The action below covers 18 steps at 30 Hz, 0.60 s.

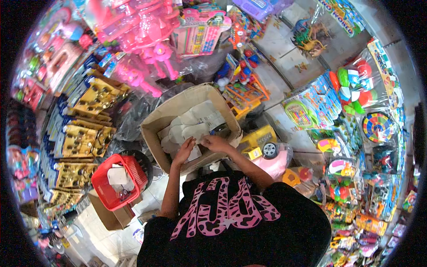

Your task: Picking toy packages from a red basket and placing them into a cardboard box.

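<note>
In front of me is an open cardboard box [156, 137] holding several white-backed cards [208, 113], some apparently in clear plastic. Both my hands reach in over its near side. My left hand [184, 151] pinches the lower edge of a pale card packet [195, 132]. Opposite it, my right hand [217, 144] has its fingers curled at the same packet's right side. What is printed on the packet's other face is hidden. To the left of the box stands a red plastic basket [101, 182] with white cards [117, 176] and a small dark item inside.
Gold-coloured carded packs [80, 140] hang in rows at left. Pink plastic toys [136, 30] crowd the far side. A yellow toy vehicle [262, 142] sits close to the box's right. Bagged toys [358, 85] line the right. A brown carton [115, 217] stands beneath the basket.
</note>
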Available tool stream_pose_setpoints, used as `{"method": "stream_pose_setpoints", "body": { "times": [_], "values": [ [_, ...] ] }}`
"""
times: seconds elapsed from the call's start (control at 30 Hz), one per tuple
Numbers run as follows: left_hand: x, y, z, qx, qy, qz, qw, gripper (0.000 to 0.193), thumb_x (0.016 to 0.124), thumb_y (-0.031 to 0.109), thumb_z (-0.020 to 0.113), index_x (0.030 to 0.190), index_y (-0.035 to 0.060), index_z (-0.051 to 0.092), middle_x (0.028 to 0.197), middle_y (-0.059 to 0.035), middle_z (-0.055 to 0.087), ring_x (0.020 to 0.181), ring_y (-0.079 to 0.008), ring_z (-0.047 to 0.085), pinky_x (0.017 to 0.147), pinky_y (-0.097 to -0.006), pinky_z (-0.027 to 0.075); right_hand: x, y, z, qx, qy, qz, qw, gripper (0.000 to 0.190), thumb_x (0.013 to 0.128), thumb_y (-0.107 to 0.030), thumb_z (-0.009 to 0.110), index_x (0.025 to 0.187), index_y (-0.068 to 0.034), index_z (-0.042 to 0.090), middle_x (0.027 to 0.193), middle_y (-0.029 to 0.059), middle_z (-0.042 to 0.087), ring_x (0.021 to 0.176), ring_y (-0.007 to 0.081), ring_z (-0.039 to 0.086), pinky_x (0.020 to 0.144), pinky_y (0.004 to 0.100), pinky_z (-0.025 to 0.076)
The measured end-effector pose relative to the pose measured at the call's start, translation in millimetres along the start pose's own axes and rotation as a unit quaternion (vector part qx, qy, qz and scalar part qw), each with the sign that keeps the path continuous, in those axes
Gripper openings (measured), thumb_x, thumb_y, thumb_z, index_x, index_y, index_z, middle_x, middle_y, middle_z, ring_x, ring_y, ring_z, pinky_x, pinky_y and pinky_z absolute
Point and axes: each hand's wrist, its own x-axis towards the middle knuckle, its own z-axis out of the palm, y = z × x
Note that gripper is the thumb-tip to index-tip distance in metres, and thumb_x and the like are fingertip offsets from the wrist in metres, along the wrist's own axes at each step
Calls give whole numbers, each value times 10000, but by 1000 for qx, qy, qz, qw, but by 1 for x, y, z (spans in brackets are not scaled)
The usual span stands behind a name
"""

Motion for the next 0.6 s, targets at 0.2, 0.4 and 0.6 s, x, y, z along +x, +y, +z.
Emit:
{"method": "stream_pose_setpoints", "body": {
  "times": [0.2, 0.4, 0.6],
  "values": [
    [-83, 33, 43, -191, 130, 87, 969, 440, 1005, 291, 447, 1336, 1, 430, 1288, -145, 548, 1212, -234, 518, 1005, -372, 409, -45, -15, 15, 73, 85, -203, 973, 317, 935, -278, 564, 1117, -21, 595, 1022, 168, 645, 946, 327, 628, 823, 381, 489],
    [-142, 25, 92, -230, 237, 130, 935, 345, 1005, 225, 450, 1262, -3, 479, 1182, -131, 600, 1119, -217, 577, 930, -348, 467, -85, -36, 17, 115, 36, -266, 956, 266, 953, -258, 550, 1001, -16, 648, 977, 144, 658, 936, 304, 628, 794, 371, 484],
    [-208, -15, 133, -234, 310, 101, 916, 347, 1007, 259, 450, 1240, 9, 509, 1154, -116, 620, 1083, -219, 602, 897, -335, 481, -116, -39, 33, -12, -23, -345, 938, 273, 955, -284, 534, 1011, -43, 648, 948, 137, 641, 984, 326, 576, 953, 428, 387]
  ]
}}
